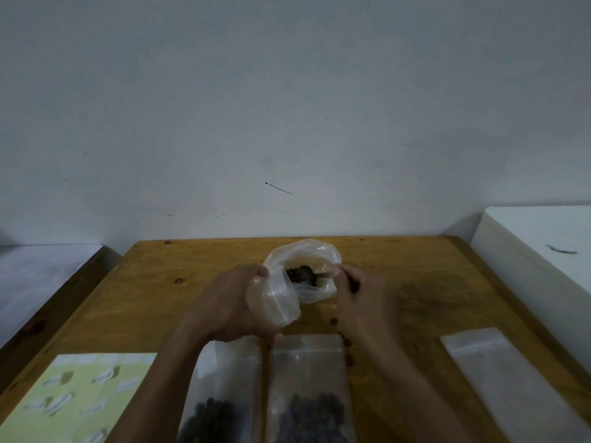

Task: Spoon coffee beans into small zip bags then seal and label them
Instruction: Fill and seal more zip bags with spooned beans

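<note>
Left of the big bean bag (pixel 303 270) lies a label sheet (pixel 80 398), handy for later. Nearer the bean bag, the left hand (pixel 230 305) grips a small zip bag (pixel 275 298), mouth tilted toward the beans to catch them. In front of the bean bag lie two filled bags (pixel 224 394), set aside. At the bean bag's right rim, the right hand (pixel 355 292) pinches a spoon (pixel 307 274) loaded with beans. Farther right waits an empty bag (pixel 499 375).
</note>
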Available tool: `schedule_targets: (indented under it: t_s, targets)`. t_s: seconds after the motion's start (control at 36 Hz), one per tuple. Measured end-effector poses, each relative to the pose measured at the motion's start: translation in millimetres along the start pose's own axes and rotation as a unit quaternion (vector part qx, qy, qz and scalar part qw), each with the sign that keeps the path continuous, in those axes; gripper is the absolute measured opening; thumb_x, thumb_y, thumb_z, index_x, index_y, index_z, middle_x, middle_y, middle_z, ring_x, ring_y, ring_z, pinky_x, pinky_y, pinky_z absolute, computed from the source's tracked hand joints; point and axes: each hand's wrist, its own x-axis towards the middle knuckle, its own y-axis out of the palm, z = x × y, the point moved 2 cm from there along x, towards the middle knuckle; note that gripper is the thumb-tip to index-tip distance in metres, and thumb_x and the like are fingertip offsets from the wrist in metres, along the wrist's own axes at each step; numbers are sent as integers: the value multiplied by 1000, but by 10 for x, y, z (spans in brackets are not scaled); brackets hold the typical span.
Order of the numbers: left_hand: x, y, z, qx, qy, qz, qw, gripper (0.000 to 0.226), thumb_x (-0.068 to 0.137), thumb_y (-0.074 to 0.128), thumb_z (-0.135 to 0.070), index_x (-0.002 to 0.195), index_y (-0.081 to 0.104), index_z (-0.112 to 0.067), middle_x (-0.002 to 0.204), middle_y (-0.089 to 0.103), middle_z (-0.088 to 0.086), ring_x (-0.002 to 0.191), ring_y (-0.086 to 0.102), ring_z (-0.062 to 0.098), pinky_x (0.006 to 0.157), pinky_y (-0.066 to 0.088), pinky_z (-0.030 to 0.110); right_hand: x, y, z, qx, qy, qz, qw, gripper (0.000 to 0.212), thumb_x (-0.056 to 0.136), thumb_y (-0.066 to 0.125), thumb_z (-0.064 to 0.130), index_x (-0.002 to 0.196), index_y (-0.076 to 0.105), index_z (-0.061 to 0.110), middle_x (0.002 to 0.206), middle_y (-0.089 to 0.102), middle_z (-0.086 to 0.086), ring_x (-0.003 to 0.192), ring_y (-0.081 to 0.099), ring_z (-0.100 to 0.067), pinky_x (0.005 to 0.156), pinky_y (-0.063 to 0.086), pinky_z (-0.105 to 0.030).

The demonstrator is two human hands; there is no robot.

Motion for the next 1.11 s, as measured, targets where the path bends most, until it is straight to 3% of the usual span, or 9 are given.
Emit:
schedule_targets:
  t_s: [0.06,0.14,0.31,0.56,0.69,0.83,0.97,1.03,1.11]
  targets:
    - [23,15,0,1,-6,4,1000,111,52,93,-50,145,36,-31,145,43,-7,110,42,11,90,47,29,-46,-17,46,-92,-143,-44,984,17,97,63,13,110,75,10,84,66,1,69,52,-5,61,39,-6]
    - [42,31,15,7,-13,6,1000,110,53,93,-50,145,35,-30,144,44,-7,113,46,14,93,50,34,-45,47,21,-164,-227,-38,959,16,96,64,8,109,73,6,84,62,-2,69,49,-10,54,41,-16]
    - [61,66,33,12,-9,1,1000,110,52,92,-53,144,36,-30,144,44,-7,119,47,16,96,49,36,-62,154,-166,-151,-227,15,962,19,97,63,9,113,73,9,86,63,0,65,53,-8,52,49,-27]
    - [59,70,66,17,-13,-7,1000,111,51,91,-55,144,36,-30,146,42,-8,125,46,18,100,47,39,-53,-8,-141,-114,-235,-22,965,26,98,54,20,110,73,8,91,68,-2,71,59,-8,59,50,-20]
    - [46,80,57,14,-9,-14,1000,110,52,92,-54,144,36,-30,146,42,-8,125,46,17,100,47,40,-144,-28,-167,-147,-238,-41,959,17,94,61,12,104,74,7,83,64,0,68,47,1,62,35,1]
    - [49,87,51,15,-10,-13,1000,109,53,92,-52,145,35,-30,147,42,-7,125,46,18,101,47,43,-153,-11,-165,-138,-174,-62,973,11,93,65,9,98,75,11,75,63,4,58,48,1,52,40,-6]
    - [56,107,70,-1,-4,-24,1000,108,51,93,-51,143,38,-31,146,43,-8,125,47,18,100,47,40,-140,77,-193,-6,21,-40,999,26,98,60,21,76,68,32,59,65,9,53,63,-6,50,56,-27]
    - [68,112,90,-13,-4,-28,1000,108,50,94,-50,141,40,-30,145,44,-8,124,47,18,99,48,40,-125,128,-196,65,99,-29,993,30,98,60,20,71,68,31,59,67,4,49,62,-4,48,55,-25]
    - [90,120,133,-24,-1,-41,999,107,49,95,-50,140,42,-29,143,46,-8,122,48,16,97,49,35,-102,181,-187,171,203,-21,964,21,98,60,16,84,73,24,60,68,1,48,57,-5,49,49,-21]
